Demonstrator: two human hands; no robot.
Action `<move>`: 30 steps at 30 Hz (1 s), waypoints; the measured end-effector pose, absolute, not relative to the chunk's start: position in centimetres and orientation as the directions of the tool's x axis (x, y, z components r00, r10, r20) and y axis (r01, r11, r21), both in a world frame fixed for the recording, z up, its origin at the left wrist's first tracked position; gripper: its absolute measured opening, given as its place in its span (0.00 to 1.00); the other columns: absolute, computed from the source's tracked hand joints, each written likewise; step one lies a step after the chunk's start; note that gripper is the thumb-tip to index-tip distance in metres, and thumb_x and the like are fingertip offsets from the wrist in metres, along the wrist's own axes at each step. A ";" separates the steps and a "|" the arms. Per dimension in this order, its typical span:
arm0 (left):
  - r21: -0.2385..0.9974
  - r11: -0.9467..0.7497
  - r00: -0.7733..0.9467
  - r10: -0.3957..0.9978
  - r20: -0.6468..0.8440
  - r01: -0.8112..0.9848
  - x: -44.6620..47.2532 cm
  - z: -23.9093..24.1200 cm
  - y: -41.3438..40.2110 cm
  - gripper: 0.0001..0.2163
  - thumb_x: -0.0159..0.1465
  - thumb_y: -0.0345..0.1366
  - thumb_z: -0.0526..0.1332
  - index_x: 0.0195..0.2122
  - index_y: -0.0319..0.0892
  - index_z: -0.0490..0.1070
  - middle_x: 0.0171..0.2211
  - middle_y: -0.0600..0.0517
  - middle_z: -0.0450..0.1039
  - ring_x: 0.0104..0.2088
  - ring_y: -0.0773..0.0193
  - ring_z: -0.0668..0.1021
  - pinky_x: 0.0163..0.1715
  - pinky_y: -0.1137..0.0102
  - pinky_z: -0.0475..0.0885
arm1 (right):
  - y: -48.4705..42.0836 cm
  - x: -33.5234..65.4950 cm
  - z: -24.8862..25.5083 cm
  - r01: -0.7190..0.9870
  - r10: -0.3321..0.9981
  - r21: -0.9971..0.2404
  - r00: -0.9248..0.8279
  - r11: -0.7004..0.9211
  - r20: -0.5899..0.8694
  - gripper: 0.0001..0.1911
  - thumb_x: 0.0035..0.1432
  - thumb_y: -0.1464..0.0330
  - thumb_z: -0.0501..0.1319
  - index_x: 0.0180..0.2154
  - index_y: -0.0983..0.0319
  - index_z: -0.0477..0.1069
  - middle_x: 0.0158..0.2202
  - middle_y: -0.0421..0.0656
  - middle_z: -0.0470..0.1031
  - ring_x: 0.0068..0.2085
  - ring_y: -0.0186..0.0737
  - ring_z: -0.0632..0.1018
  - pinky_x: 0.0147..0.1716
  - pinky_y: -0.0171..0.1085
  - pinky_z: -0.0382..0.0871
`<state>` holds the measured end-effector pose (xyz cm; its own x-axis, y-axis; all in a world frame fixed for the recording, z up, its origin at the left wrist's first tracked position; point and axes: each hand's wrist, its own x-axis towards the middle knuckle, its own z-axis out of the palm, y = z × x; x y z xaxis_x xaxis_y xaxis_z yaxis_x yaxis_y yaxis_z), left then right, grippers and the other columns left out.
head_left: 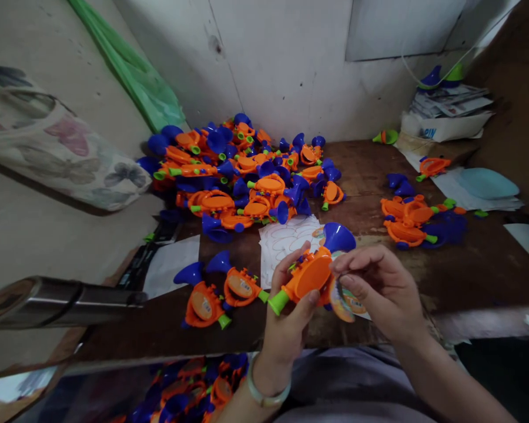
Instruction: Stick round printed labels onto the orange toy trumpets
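Note:
Wrapped around an orange toy trumpet (pixel 311 277) is my left hand (pixel 291 311), closed on its body. The trumpet's blue bell points away and its green mouthpiece points toward me. A bare oval face of the toy is turned up. My right hand (pixel 379 288) is closed in a pinch beside that face, with a colourful oval sticker (pixel 341 301) hanging under its fingers. Part of the sticker is hidden by the fingers. Two toy trumpets (pixel 204 304) with oval stickers on their faces lie on the table left of my hands.
A large heap of toy trumpets (pixel 247 176) fills the back left. White paper (pixel 282 247) lies in front of it. At right are a few orange trumpet bodies (pixel 405 226) and a box of papers (pixel 445 126). A steel flask (pixel 57 301) juts in from the left.

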<state>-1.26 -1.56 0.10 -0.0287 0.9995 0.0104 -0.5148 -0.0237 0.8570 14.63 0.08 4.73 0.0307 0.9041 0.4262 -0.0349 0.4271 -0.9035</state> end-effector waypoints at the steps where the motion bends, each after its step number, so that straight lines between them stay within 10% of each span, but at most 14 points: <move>1: 0.850 -0.022 -0.003 1.000 0.024 -0.527 -1.2 0.2 -1.7 0.29 0.62 0.45 0.79 0.63 0.51 0.77 0.71 0.41 0.74 0.64 0.44 0.82 0.64 0.53 0.80 | 0.2 14.5 4.7 -0.048 0.909 -0.908 0.045 0.417 0.415 0.08 0.67 0.67 0.75 0.41 0.53 0.77 0.36 0.37 0.82 0.37 0.36 0.85 0.37 0.34 0.85; 30: 0.880 -0.068 -0.034 0.998 0.059 -0.469 -0.6 0.4 -1.8 0.22 0.67 0.48 0.75 0.60 0.51 0.75 0.65 0.44 0.79 0.63 0.45 0.82 0.67 0.51 0.77 | -0.3 12.2 3.7 0.095 0.852 -0.862 0.128 0.498 0.507 0.19 0.63 0.77 0.70 0.46 0.51 0.68 0.39 0.36 0.76 0.37 0.37 0.81 0.35 0.35 0.80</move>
<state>-0.64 -1.80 0.36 -0.0337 0.9977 0.0593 -0.4693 -0.0682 0.8804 12.20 -0.32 3.67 0.1275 0.8525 0.5070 0.0954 0.4982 -0.8618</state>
